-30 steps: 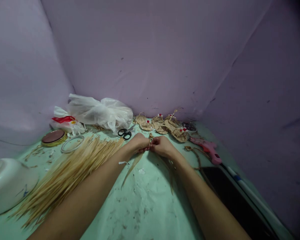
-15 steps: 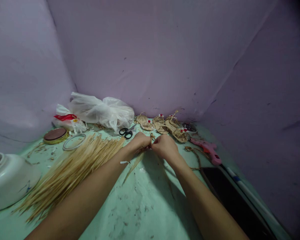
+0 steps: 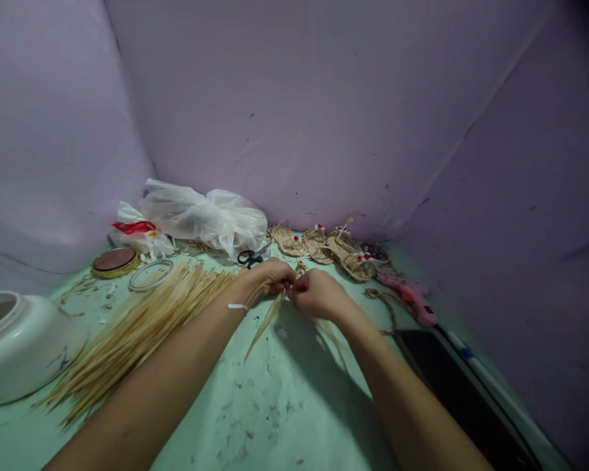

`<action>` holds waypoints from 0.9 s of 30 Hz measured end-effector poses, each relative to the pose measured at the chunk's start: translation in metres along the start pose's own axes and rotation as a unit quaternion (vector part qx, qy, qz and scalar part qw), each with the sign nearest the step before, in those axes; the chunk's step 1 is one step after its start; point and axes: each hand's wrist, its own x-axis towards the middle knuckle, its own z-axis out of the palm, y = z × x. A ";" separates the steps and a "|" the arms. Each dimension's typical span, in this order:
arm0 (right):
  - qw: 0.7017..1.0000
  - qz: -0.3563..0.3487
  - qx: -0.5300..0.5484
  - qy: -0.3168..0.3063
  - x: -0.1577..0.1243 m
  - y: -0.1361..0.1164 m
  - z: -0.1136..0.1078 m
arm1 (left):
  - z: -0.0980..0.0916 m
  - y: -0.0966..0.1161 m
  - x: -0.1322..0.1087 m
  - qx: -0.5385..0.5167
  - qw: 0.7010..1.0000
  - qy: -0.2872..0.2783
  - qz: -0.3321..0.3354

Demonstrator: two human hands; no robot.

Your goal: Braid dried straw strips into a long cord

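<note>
My left hand (image 3: 273,276) and my right hand (image 3: 316,292) meet close together over the green surface, fingers pinched on pale dried fibre strands. One loose strand (image 3: 266,325) hangs below my left hand, and another strand (image 3: 334,339) trails beneath my right. A small brown twisted end (image 3: 301,267) shows just beyond the fingers; the grip itself is mostly hidden. Left of my left forearm lies a large bundle of straw-coloured fibre strips (image 3: 142,327). Black-handled scissors (image 3: 250,258) rest behind my left hand.
Small woven slippers (image 3: 347,254) with red and white beads lie at the back. A pink glue gun (image 3: 412,294), brown cord (image 3: 389,307) and dark flat slab (image 3: 451,386) are right. Left are a white jar (image 3: 34,353), round tin (image 3: 115,260), ring (image 3: 151,276) and plastic bag (image 3: 211,216).
Both hands have shifted slightly left, still pinching the strands. The strand under my right hand has swung out and shows more plainly. The whole view has moved a little.
</note>
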 end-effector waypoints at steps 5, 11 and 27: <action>0.956 0.123 0.259 0.067 0.017 0.030 -0.013 | -0.005 0.002 -0.003 -0.033 0.997 -0.062 -0.024; 0.826 0.157 0.531 -0.104 0.020 0.020 0.009 | -0.006 -0.003 0.001 -0.016 0.996 -0.082 -0.026; 0.808 0.173 0.560 -0.058 0.029 0.028 0.030 | 0.014 0.026 -0.035 0.390 0.909 0.133 0.059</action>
